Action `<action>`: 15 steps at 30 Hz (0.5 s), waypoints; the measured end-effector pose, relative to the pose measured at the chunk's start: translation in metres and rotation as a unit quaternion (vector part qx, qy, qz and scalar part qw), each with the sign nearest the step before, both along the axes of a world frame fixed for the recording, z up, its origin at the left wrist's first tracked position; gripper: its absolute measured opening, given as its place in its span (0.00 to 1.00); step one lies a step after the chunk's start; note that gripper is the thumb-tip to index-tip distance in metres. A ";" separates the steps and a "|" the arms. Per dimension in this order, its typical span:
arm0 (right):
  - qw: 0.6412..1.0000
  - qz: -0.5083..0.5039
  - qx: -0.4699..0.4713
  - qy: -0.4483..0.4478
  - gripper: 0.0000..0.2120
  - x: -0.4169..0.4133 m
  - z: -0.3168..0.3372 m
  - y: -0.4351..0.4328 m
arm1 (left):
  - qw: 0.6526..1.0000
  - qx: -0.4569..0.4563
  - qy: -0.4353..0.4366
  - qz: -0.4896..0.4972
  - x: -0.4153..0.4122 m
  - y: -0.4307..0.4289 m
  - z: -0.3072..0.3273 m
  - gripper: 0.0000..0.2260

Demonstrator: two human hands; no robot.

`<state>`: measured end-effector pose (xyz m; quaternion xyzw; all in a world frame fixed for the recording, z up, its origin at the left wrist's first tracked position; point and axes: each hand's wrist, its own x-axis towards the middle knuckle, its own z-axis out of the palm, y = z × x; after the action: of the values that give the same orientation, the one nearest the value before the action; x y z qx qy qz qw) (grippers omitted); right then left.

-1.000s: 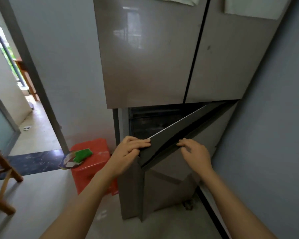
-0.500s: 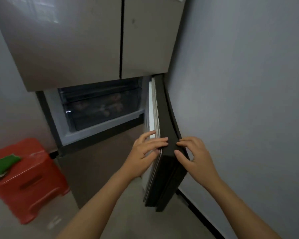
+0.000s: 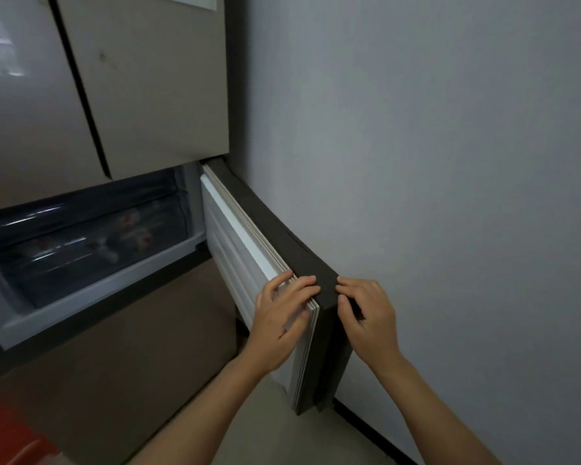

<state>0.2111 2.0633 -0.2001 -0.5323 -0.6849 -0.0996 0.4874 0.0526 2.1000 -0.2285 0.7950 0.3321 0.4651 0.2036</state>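
Since the frame before, the lower fridge door (image 3: 275, 236) had swung wider, nearer the grey wall (image 3: 433, 162) beyond the right hand (image 3: 369, 317). Pale floor (image 3: 282, 437) lay beneath the forearms, and a clear freezer drawer (image 3: 81, 250) showed up and away from the left hand (image 3: 279, 317). The door's free top corner stood between the two hands. The left hand's fingers curled over the white inner edge, gripping it. The right hand's bent fingers clasped the dark outer edge.
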 end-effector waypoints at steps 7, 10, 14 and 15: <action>0.997 -0.074 0.012 -0.009 0.14 0.057 0.004 0.033 | 0.999 -0.009 0.037 0.007 0.062 0.019 0.009 0.20; 0.994 -0.077 -0.028 -0.065 0.18 0.150 0.001 0.066 | 0.994 -0.034 0.099 0.016 0.147 0.046 0.013 0.22; 0.966 -0.110 -0.067 -0.226 0.27 0.175 -0.002 0.078 | 0.990 0.006 0.126 0.063 0.144 0.060 -0.002 0.25; 0.958 -0.129 -0.068 -0.245 0.28 0.186 -0.002 0.084 | 0.990 -0.006 0.114 0.087 0.144 0.062 -0.006 0.25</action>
<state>0.3972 2.1476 -0.2019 -0.6074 -0.7140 -0.2424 0.2499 0.1963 2.1621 -0.2343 0.8095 0.4242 0.3851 0.1280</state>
